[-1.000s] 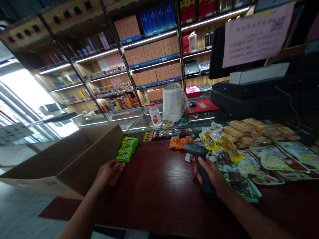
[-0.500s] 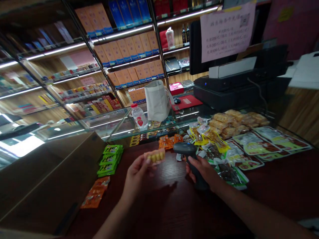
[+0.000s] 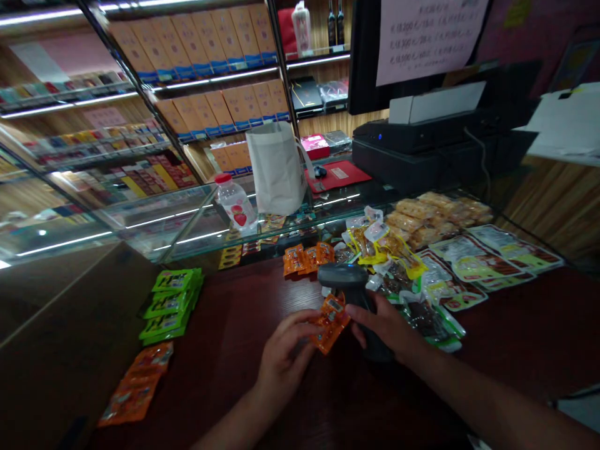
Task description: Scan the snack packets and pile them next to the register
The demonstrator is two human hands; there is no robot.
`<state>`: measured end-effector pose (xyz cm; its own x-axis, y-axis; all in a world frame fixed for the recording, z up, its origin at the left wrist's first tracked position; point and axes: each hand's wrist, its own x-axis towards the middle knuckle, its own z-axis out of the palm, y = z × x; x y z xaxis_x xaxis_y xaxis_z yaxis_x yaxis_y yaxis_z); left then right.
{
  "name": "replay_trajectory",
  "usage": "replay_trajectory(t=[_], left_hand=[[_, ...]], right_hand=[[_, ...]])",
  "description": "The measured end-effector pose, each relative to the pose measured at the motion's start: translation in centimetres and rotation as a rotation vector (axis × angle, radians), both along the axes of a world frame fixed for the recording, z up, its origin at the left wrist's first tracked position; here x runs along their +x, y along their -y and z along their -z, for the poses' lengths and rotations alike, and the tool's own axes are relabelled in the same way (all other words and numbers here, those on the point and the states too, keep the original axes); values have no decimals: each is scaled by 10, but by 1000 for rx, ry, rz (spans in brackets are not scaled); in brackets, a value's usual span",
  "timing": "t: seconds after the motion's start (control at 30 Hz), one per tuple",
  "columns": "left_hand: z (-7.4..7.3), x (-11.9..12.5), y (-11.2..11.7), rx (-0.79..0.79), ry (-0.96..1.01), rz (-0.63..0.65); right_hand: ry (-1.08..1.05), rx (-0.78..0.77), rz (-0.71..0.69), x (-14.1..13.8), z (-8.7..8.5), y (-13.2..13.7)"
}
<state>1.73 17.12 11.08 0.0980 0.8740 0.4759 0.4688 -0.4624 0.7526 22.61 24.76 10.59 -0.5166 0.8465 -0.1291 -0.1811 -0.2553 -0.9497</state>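
My right hand (image 3: 387, 325) is wrapped round the handle of a dark barcode scanner (image 3: 349, 278), its head tilted toward the left. Just below the scanner head, my left hand (image 3: 290, 350) pinches a small orange snack packet (image 3: 329, 325) with a barcode near its top. The packet's right edge is close to my right thumb; whether they touch I cannot tell. Beyond the hands lie several more orange packets (image 3: 307, 259). On the left side are green packets (image 3: 171, 303) in an overlapping row and a strip of orange packets (image 3: 138, 384).
An open cardboard box (image 3: 70, 325) stands at the left. Yellow-edged packets (image 3: 375, 240), wrapped pastries (image 3: 431, 219) and flat pouches (image 3: 473, 259) cover the right rear of the dark table. A glass counter behind holds a bottle (image 3: 235, 203), a white bag (image 3: 275, 169) and a black monitor (image 3: 365, 69).
The view has shifted left-to-right and down. My left hand has come closer to the scanner; a pale side with yellowish contents showed in it before, an orange printed side shows now.
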Motion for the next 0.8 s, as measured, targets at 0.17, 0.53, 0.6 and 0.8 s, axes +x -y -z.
replay_trajectory(t=[0.17, 0.53, 0.6, 0.8], left_hand=[[-1, 10, 4, -94, 35, 67], [9, 18, -1, -904, 773, 199], [6, 20, 2, -967, 789, 261], [-3, 25, 7, -1023, 848, 369]], right_hand=[[68, 26, 24, 1, 1, 1], [117, 79, 42, 5, -2, 2], [131, 81, 52, 5, -3, 3], [120, 69, 71, 5, -3, 4]])
